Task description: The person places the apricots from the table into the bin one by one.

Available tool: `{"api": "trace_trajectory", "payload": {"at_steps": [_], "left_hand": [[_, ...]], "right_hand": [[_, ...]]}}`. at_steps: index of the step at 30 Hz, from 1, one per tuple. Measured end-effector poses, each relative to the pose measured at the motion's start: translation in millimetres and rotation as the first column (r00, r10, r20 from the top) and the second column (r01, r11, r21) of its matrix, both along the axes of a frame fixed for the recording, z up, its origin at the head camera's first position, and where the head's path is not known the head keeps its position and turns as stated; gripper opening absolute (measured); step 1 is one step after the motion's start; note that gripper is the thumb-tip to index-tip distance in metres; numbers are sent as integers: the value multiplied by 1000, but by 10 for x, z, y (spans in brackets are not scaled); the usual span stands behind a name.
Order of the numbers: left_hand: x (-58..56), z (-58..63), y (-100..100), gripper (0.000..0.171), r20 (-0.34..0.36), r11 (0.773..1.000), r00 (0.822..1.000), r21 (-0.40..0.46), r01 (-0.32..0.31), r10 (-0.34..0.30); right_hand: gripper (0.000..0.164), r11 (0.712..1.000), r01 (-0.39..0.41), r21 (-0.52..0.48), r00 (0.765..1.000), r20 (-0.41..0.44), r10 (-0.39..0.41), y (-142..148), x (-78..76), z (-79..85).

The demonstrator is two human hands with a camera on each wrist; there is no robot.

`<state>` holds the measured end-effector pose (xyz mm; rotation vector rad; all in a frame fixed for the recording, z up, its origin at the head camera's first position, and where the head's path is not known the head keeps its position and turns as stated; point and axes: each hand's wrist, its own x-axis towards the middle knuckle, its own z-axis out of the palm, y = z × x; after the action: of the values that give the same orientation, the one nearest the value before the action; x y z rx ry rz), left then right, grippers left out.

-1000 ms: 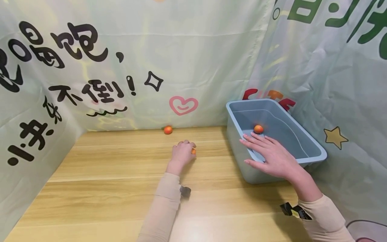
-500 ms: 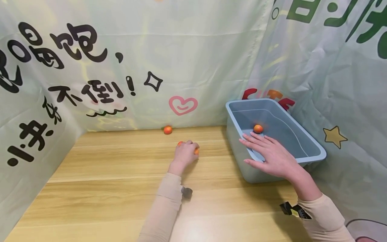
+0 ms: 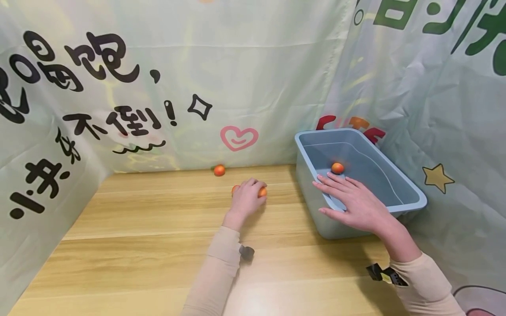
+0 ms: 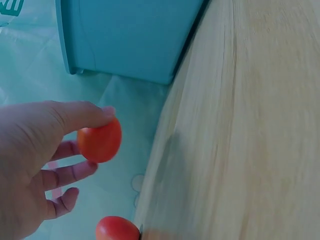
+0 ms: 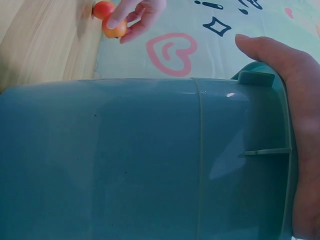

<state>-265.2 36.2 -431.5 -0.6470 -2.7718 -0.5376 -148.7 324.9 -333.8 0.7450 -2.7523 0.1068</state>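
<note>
In the head view my left hand (image 3: 248, 198) is over the middle of the table, pinching a small orange-red tomato (image 3: 262, 192) between thumb and fingers. The left wrist view shows this held tomato (image 4: 100, 142) clear of the tabletop. A second tomato (image 3: 235, 188), partly hidden, shows just left of the hand. Another tomato (image 3: 219, 170) lies at the foot of the back wall. My right hand (image 3: 356, 204) rests on the near left rim of a blue-grey plastic bin (image 3: 312, 193), fingers straight and spread. One tomato (image 3: 337, 168) sits inside the bin.
The wooden table (image 3: 130, 245) runs up to a pale printed cloth (image 3: 269, 87) hung along the back and both sides. The bin stands at the right, close to the cloth. Small wrist cameras sit on both sleeves.
My left hand has shifted right and slightly up with the tomato, uncovering the second tomato on its left. The right hand and the bin stay in place.
</note>
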Motion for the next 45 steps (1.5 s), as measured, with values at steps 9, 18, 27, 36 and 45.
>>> {"api": "trace_trajectory", "payload": {"at_steps": [9,18,27,36,45], "left_hand": [[19,75,101,33,-107,997,993,59,52,-46],[19,126,241,35,-161,991,984,94,92,-76],[21,184,356,37,-207,986,974,115,119,-93],[15,289,436,35,-255,982,962,136,133,-95],[-6,410,513,35,-294,974,951,171,150,-95]], "right_hand": [[68,1000,-4,-7,1000,-4,4,4,3,11],[68,1000,-3,-3,1000,1,3,-7,-3,4],[67,1000,0,-9,1000,5,0,-9,7,6],[67,1000,1,-6,1000,0,-1,-11,6,5],[67,1000,3,-1,1000,-1,-3,-8,-1,7]]}}
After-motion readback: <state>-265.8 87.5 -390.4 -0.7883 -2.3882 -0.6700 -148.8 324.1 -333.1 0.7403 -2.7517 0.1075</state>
